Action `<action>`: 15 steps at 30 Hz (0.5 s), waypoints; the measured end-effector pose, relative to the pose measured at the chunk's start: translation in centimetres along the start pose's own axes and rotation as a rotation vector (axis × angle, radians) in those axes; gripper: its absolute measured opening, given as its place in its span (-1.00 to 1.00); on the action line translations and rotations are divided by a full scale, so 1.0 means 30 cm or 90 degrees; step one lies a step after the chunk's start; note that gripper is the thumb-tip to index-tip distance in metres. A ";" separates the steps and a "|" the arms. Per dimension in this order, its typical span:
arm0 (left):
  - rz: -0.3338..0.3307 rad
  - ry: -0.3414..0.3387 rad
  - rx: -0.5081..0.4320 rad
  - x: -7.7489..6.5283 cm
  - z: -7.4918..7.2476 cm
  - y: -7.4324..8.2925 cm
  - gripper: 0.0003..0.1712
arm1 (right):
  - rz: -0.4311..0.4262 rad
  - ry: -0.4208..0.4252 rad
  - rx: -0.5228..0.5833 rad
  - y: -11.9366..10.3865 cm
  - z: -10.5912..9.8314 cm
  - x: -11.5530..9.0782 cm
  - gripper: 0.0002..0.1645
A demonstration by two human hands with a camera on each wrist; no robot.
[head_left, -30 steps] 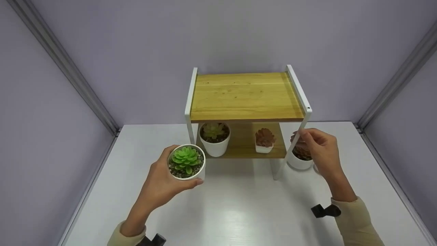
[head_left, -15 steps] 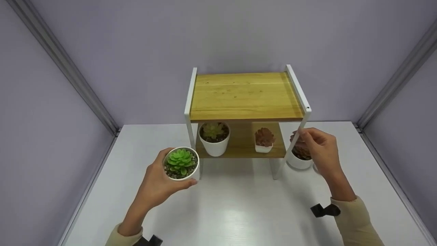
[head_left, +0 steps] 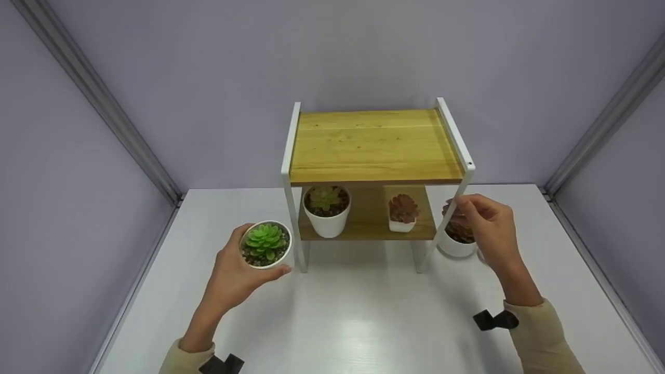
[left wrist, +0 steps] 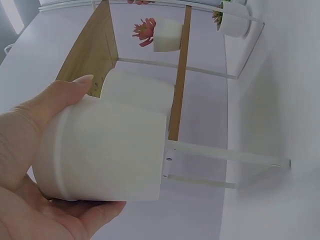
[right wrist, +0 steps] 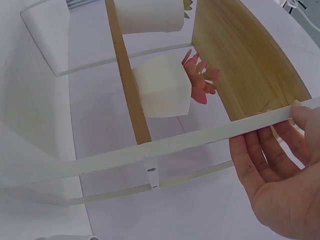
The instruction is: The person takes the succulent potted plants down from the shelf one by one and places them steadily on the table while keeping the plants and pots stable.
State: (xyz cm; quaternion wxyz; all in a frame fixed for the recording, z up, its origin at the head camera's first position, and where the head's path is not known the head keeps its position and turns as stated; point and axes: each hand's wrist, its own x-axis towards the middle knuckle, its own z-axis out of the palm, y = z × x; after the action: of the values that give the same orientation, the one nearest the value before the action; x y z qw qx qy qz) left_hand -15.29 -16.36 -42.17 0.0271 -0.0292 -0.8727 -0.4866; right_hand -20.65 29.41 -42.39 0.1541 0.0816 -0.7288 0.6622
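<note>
My left hand (head_left: 232,275) grips a round white pot with a bright green succulent (head_left: 265,243), thumb and fingers on opposite sides of it, in front of the left side of a small two-tier shelf. The shelf has wooden boards (head_left: 376,145) and a white frame. On the right, my right hand (head_left: 491,228) pinches the frame's front post (right wrist: 215,136) between thumb and fingers. On the lower board stand a white pot with a pale green succulent (head_left: 326,213) at left and a small white pot with a red succulent (head_left: 402,214) at right.
Beside the shelf on the right, partly hidden behind my right hand, another white pot with a reddish-brown plant (head_left: 455,244) stands on the white table (head_left: 353,322). Grey-lilac walls (head_left: 363,47) close in the back and both sides.
My left hand has moved left, away from the shelf's front, carrying the green succulent pot. The right hand stays on the post, and the shelf stands where it was.
</note>
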 end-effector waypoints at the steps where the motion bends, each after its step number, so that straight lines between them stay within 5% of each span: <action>1: -0.003 0.001 0.002 0.003 0.000 -0.005 0.24 | 0.000 0.000 0.001 -0.001 0.000 0.000 -0.65; 15: -0.034 0.028 0.015 0.047 -0.006 -0.075 0.32 | 0.005 0.000 -0.020 0.000 -0.003 -0.001 -0.63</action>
State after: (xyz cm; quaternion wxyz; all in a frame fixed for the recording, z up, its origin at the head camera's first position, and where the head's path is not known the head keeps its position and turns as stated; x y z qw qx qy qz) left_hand -16.88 -17.66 -43.87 0.0336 0.0055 -0.8782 -0.4770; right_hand -20.60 29.50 -42.40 0.1531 0.0760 -0.7396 0.6510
